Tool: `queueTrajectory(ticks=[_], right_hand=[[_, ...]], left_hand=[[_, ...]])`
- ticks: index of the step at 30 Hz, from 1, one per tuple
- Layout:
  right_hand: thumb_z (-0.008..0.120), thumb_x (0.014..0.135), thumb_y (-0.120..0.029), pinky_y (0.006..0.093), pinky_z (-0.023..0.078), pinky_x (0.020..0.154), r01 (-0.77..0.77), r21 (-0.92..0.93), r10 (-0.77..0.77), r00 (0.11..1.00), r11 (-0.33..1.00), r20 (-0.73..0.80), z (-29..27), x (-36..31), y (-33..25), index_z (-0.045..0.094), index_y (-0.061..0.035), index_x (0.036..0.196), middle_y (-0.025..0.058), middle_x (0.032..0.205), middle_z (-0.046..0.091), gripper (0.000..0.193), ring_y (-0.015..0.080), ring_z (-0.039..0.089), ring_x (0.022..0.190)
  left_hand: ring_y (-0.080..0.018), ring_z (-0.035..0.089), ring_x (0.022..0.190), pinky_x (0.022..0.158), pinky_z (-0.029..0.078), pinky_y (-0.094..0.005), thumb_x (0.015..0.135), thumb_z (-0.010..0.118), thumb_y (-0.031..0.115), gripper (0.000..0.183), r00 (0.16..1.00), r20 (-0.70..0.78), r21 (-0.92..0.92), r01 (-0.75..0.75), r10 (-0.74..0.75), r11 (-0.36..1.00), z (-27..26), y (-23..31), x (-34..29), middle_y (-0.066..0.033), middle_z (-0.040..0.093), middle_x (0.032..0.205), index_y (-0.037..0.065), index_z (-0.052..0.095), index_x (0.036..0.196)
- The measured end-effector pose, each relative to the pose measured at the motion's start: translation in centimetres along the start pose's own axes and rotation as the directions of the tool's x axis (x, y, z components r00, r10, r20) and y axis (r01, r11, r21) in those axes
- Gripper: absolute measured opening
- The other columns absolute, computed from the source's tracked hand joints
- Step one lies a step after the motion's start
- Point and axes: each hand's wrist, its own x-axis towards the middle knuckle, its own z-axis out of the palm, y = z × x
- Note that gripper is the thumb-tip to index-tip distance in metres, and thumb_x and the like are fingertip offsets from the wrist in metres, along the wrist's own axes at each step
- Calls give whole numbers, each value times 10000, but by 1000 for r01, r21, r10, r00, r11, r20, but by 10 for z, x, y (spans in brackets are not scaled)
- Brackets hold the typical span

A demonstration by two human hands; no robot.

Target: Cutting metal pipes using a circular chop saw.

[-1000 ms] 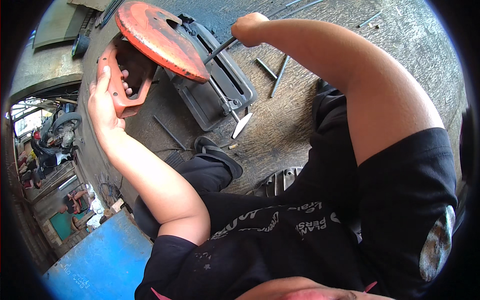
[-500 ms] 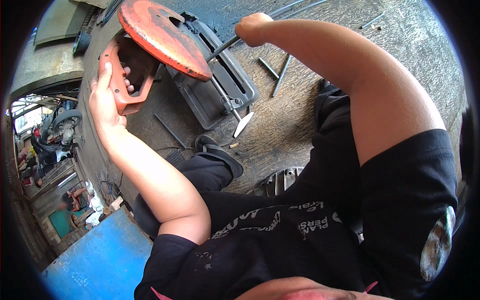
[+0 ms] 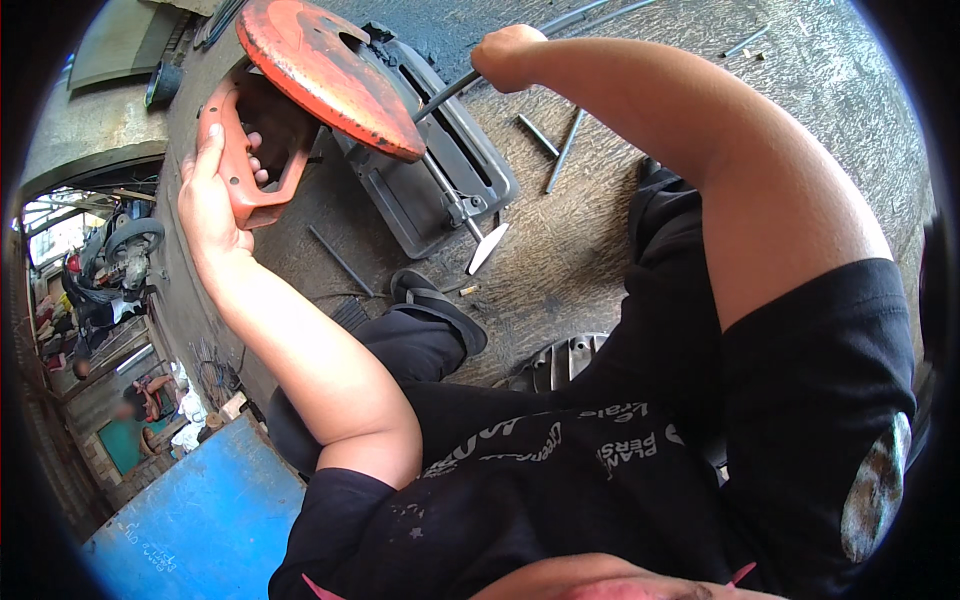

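My left hand (image 3: 212,185) is wrapped round the orange D-shaped handle (image 3: 243,180) of a cut-off saw. Its round, worn orange blade guard (image 3: 325,75) tilts over the black metal base (image 3: 410,195) and hides the blade. On the base a clamp screw with a pale crank handle (image 3: 487,249) points toward me. My right hand (image 3: 507,58) is closed round a dark metal rod (image 3: 450,95), which runs in under the guard's right edge. Where the rod meets the blade is hidden.
Short cut rods (image 3: 565,150) lie on the rough floor right of the base, another rod (image 3: 340,260) left of it. My sandalled foot (image 3: 435,305) is close to the base. A blue panel (image 3: 205,510) stands at lower left; a motorcycle (image 3: 125,250) and a person (image 3: 145,400) are beyond.
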Motion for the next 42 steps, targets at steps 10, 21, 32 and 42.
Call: queueTrajectory(ticks=[10,21,32,42], right_hand=[[582,767,-78,410,554,715,-73,-17,74,997,997,31,-42,-21,67,718,-49,911,148,915,702,200,312,681,859],[648,791,-26,256,312,479,286,908,-47,957,305,-286,-196,-152,-33,378,-146,600,-66,564,385,352,47,391,517],[661,786,-63,245,392,538,303,948,-191,929,-99,-317,-208,-213,-137,564,-76,734,-35,658,534,111,62,489,580],[659,803,-39,266,440,649,377,925,-294,891,51,-347,-201,-227,-161,540,-80,781,-44,730,532,128,63,513,691]], left_hand=[[-143,577,650,564,495,-282,921,599,342,417,999,-27,-39,45,-46,998,1,-3,3,-84,620,852,20,494,1165],[-297,565,1140,965,450,-392,902,625,407,666,846,11,-190,-521,533,832,21,77,-35,-230,573,1217,-36,413,1351],[-182,659,958,861,528,-318,949,580,138,218,508,606,-257,-603,613,755,-18,168,-117,-110,677,988,-21,599,1096],[-140,686,817,788,532,-286,914,643,191,207,472,437,-321,-713,765,624,-25,140,-141,-70,682,835,0,619,991]])
